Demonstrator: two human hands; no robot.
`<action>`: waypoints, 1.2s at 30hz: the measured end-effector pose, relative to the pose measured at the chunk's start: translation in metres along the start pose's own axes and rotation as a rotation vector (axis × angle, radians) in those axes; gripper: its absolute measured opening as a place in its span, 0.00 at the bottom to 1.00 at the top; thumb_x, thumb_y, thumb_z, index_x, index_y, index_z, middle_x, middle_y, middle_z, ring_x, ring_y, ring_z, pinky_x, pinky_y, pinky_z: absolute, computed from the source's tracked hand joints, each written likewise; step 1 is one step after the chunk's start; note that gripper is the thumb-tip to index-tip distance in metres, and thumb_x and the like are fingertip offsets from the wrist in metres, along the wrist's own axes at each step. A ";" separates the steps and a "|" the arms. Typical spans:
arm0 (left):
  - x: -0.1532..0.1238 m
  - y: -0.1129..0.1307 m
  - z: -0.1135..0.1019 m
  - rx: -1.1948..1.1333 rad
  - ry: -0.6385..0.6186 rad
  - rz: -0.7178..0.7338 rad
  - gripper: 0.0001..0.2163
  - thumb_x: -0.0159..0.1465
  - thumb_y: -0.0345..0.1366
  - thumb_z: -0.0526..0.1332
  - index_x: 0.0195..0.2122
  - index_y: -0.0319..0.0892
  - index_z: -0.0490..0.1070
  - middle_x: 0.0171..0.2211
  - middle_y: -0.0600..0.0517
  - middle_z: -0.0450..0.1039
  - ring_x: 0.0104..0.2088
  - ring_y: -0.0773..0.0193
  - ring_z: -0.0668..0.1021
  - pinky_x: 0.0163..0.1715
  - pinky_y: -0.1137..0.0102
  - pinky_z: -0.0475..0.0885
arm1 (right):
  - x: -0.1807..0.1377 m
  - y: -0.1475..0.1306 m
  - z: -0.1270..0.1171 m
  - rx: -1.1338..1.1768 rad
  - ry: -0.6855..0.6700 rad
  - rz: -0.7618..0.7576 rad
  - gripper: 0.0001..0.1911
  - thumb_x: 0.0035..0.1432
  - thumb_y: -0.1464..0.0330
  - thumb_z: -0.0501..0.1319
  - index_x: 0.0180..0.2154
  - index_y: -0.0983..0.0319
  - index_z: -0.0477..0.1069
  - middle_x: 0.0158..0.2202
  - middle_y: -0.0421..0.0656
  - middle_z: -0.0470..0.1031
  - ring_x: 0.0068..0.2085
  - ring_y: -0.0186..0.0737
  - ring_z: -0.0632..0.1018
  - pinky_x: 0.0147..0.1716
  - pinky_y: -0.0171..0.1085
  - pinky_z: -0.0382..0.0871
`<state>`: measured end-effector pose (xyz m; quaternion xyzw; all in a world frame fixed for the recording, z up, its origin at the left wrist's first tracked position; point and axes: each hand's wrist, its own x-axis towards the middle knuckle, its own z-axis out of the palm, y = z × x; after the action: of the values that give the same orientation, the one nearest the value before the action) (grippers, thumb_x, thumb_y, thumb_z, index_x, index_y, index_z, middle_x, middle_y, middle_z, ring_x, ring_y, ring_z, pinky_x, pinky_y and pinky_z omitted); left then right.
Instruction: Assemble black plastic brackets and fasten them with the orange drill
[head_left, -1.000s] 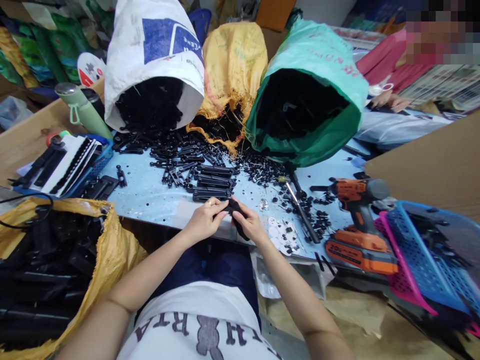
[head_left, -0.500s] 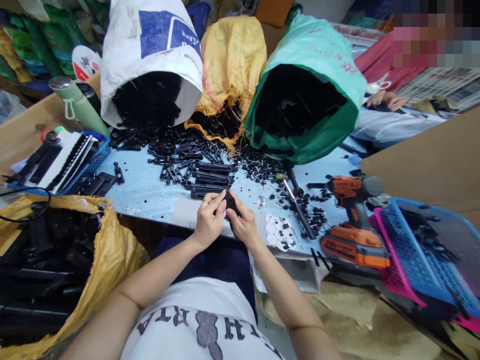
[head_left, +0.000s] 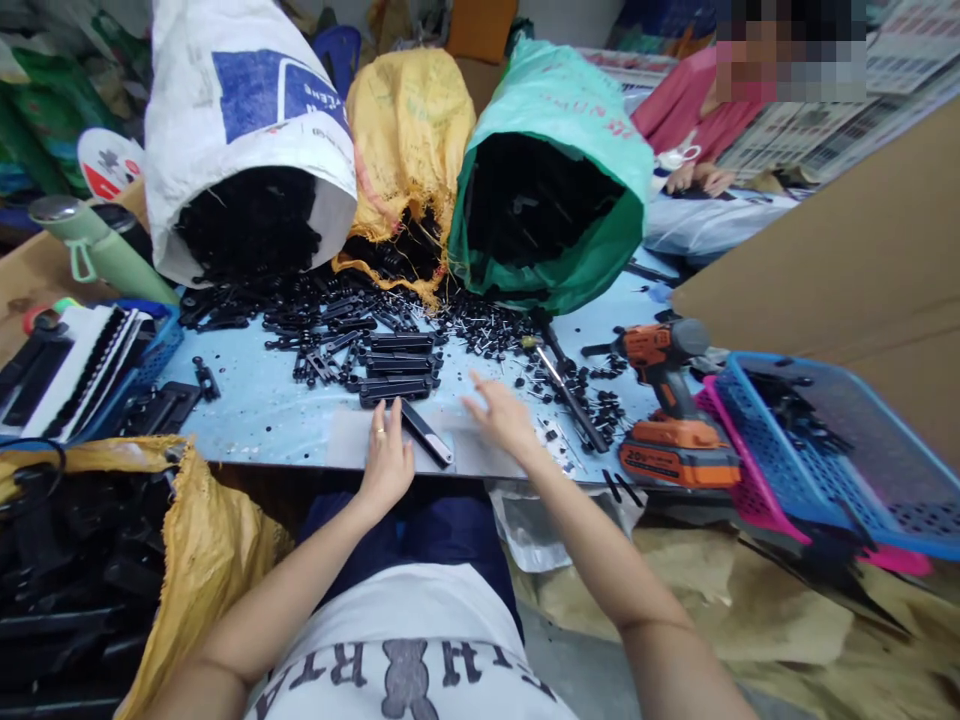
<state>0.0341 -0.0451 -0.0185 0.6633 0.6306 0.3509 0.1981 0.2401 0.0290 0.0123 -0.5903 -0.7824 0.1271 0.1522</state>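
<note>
A long black plastic piece [head_left: 426,434] with a pale end lies slanted on the clear mat [head_left: 349,432] at the table's front edge. My left hand [head_left: 388,458] is beside its upper end, fingers stretched out; whether they touch it I cannot tell. Off to the right, my right hand [head_left: 501,415] hovers over the table with its fingers apart and nothing in them. Several similar black pieces [head_left: 401,364] lie in a stacked row just beyond my left hand. Small black parts and metal pins [head_left: 480,325] are heaped farther back.
White [head_left: 255,130], yellow [head_left: 409,120] and green [head_left: 555,110] sacks of black parts lie across the back. An orange cordless drill [head_left: 679,450] and a blue basket [head_left: 847,500] stand right. A screwdriver-like tool [head_left: 570,395] lies nearer. Another person's hands [head_left: 701,180] work at far right.
The black piece that was between both hands now lies on the mat. My hands have parted and opened, the right moving right. The whole view has shifted, so the surroundings appear farther left.
</note>
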 end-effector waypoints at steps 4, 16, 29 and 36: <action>0.015 0.001 -0.006 0.303 -0.345 0.434 0.27 0.60 0.22 0.49 0.59 0.53 0.58 0.51 0.46 0.66 0.57 0.51 0.63 0.57 0.40 0.45 | 0.035 0.084 -0.040 -0.291 0.211 0.331 0.26 0.64 0.60 0.46 0.59 0.67 0.57 0.49 0.58 0.68 0.51 0.52 0.66 0.43 0.44 0.64; 0.036 0.010 -0.012 0.560 -0.398 0.399 0.20 0.61 0.22 0.47 0.53 0.42 0.64 0.40 0.43 0.68 0.42 0.56 0.69 0.39 0.63 0.66 | 0.114 0.109 -0.066 -0.282 0.115 0.623 0.19 0.65 0.67 0.46 0.52 0.73 0.60 0.46 0.61 0.70 0.46 0.52 0.73 0.40 0.42 0.63; 0.047 0.003 -0.008 0.306 -0.568 0.416 0.20 0.63 0.49 0.54 0.51 0.42 0.63 0.44 0.45 0.69 0.47 0.53 0.71 0.46 0.61 0.65 | -0.044 0.002 -0.008 -0.302 -0.357 -0.433 0.19 0.63 0.54 0.49 0.38 0.62 0.68 0.35 0.46 0.74 0.33 0.39 0.75 0.27 0.34 0.54; 0.036 -0.001 -0.007 0.251 -0.472 0.439 0.33 0.49 0.59 0.63 0.48 0.41 0.61 0.43 0.44 0.69 0.45 0.50 0.72 0.45 0.59 0.65 | -0.049 -0.009 -0.016 -0.363 -0.296 -0.384 0.19 0.63 0.54 0.48 0.39 0.60 0.68 0.33 0.45 0.73 0.33 0.39 0.74 0.25 0.35 0.50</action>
<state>0.0270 -0.0109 -0.0063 0.8653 0.4478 0.1417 0.1750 0.2509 -0.0203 0.0259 -0.4241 -0.9034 0.0387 -0.0500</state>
